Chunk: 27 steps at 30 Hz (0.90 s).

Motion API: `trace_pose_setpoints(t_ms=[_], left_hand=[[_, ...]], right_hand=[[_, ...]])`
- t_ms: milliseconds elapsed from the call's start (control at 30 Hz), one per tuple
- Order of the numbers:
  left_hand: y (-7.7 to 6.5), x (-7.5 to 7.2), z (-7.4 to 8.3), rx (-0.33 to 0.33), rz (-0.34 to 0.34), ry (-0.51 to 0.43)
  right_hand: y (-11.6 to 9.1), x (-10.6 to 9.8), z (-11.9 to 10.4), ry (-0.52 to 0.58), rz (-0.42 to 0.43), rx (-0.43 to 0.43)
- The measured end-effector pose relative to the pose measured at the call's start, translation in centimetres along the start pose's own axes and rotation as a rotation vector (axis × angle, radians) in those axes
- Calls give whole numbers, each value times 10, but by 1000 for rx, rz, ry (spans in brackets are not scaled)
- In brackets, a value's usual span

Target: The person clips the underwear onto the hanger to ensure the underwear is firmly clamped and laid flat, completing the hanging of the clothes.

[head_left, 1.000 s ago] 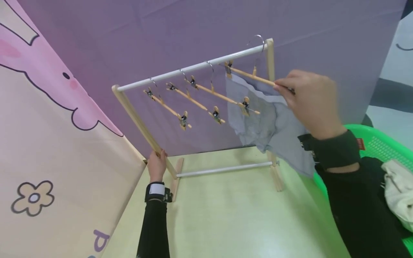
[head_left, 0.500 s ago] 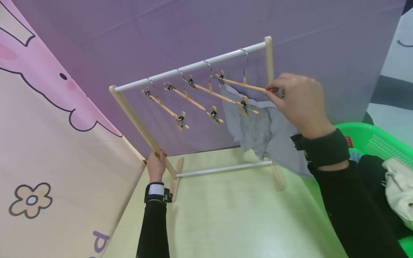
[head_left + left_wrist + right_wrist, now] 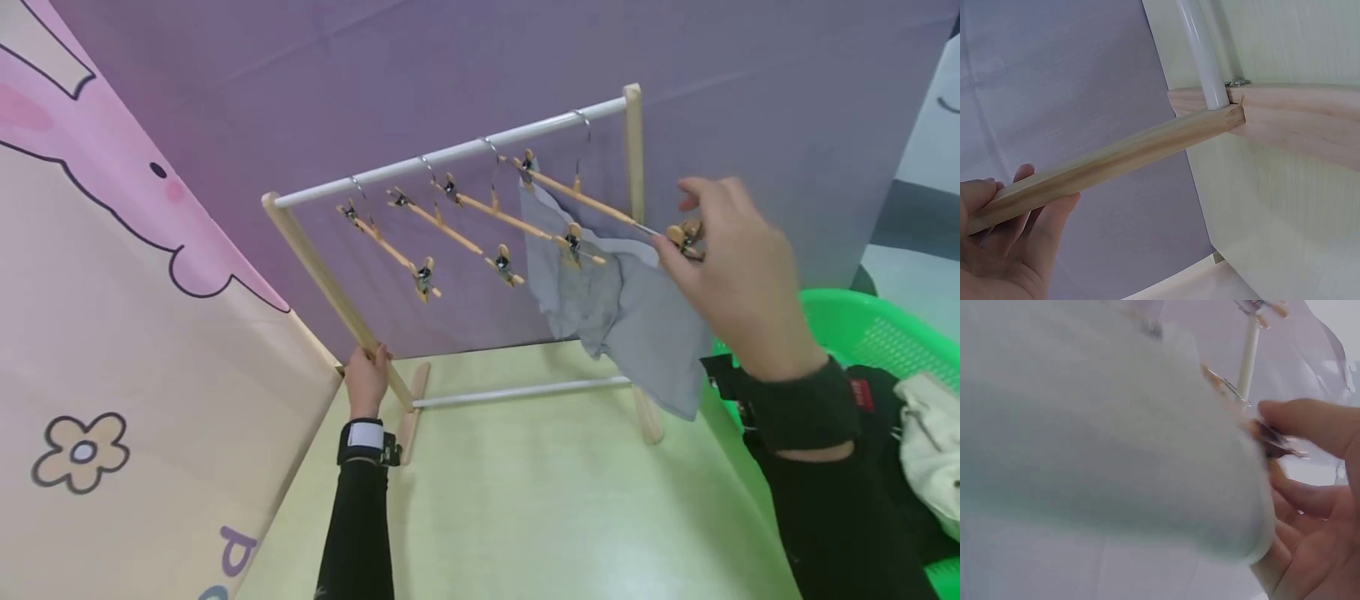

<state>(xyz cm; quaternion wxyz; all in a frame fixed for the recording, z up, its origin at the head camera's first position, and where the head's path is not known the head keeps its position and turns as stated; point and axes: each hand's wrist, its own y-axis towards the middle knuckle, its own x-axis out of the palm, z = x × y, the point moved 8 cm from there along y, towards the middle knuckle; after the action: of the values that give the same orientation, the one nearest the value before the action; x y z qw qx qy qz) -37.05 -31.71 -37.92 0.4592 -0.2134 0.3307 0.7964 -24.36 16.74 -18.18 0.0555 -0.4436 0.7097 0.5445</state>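
Note:
A wooden clip hanger (image 3: 600, 204) hangs by its metal hook from the white rail (image 3: 532, 133) of a small rack, at the right end. A light grey cloth garment (image 3: 660, 333) hangs from it. My right hand (image 3: 750, 283) is at the hanger's near end, thumb and index finger spread apart around the clip (image 3: 684, 237). In the right wrist view the blurred garment (image 3: 1116, 437) fills much of the picture, with the clip between thumb and fingers. My left hand (image 3: 366, 383) grips the rack's left wooden post (image 3: 322, 275), its thumb and fingers around the wood (image 3: 1104, 159) in the left wrist view.
Several bare clip hangers (image 3: 457, 242) hang left of the garment. A green basket (image 3: 885, 325) with dark and cream clothes stands at the right. The rack stands on a pale table (image 3: 525, 500), before a purple backdrop (image 3: 375, 83), with a printed panel (image 3: 150, 333) at left.
The hanger's hook came down onto the rail and the hanger settled there. My right hand's pinch on the hanger's end has loosened, its index finger lifting away. The left hand stayed on the post.

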Motion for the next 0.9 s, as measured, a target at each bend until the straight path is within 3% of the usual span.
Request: trace_pose_setpoints(t_ms=[267,533,767,900], left_hand=[[5,-2,-2,-12,-7,-6],[6,-6,-4,-36,-19,-16],[5,-6,-2,-15,-16,-13],[5,-11,-4,-12,0,-8]], right_hand=[[-39,0,18,11,-31,100],[-83,17,43,39,-190,192],[-115,27,52,-26,-251,68],[-126,32,56,-56,-296,47]])
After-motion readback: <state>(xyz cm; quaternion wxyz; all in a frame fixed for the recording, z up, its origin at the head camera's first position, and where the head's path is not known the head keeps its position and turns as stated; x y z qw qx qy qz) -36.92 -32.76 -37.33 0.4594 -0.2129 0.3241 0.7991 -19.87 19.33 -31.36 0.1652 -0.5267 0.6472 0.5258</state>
